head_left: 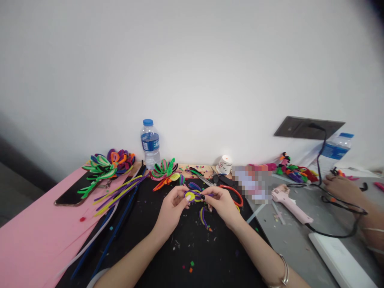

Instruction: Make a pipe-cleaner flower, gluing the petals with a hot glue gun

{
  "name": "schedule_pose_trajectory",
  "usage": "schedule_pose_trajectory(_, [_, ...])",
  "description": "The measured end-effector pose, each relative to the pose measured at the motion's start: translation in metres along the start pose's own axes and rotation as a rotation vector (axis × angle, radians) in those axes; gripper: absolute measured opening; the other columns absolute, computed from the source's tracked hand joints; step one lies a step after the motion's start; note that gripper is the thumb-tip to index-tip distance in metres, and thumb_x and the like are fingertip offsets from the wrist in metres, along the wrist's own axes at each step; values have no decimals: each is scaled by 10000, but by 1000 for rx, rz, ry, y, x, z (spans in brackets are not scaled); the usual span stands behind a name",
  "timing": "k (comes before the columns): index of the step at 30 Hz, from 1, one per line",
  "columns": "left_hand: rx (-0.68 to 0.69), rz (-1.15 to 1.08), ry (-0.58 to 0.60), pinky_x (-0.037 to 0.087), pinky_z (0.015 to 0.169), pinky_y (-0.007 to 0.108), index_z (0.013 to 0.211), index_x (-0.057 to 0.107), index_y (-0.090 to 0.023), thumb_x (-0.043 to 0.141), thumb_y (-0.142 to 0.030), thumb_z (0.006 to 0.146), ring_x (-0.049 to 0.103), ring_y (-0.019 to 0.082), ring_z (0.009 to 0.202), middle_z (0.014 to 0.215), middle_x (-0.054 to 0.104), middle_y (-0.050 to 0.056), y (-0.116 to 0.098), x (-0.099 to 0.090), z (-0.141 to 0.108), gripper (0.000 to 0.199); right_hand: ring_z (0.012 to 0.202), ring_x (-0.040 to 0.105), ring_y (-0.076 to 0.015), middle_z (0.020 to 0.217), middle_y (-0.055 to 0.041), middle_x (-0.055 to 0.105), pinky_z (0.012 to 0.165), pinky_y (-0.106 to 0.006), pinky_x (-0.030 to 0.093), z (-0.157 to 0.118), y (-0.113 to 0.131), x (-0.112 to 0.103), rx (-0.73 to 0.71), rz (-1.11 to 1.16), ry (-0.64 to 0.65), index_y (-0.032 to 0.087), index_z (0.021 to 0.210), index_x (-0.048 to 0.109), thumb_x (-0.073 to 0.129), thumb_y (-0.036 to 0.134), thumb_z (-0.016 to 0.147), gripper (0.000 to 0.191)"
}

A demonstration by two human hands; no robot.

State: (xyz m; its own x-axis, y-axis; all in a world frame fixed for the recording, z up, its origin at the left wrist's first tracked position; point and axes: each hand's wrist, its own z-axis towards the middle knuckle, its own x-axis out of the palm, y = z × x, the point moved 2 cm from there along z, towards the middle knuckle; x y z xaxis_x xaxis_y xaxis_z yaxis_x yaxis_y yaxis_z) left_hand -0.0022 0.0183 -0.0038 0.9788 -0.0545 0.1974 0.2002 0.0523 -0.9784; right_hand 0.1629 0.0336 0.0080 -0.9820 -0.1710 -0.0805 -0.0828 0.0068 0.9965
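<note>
The purple-and-yellow pipe-cleaner piece [196, 195] lies between both hands; left hand [175, 202] and right hand [220, 204] pinch its opposite sides.

On the blue label [150, 142] of the water bottle [152, 158] I make out white lettering, apparently including 水; the printing on the paper cup [224, 165] is too small for me to read surely.
</note>
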Motion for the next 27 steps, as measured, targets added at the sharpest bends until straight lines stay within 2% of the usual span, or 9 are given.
schedule_pose_trajectory(18, [-57,-65,-58,474,608,243,859,587,-180,646,-265,675,556,124,607,610,516,-38,1,-1,0,212,421,435,-73,652,4,593,413,-210,337,0,-7,3,-70,-151,0,165,751,642,578,187,691,91])
schedule_pose_trajectory(27, [-48,-36,-66,472,619,235,871,564,-178,620,-236,697,548,111,607,621,485,-49,1,-1,-1,191,601,530,-126,697,-4,603,562,-238,414,-2,-8,7,-169,-196,1,171,742,639,566,168,701,83])
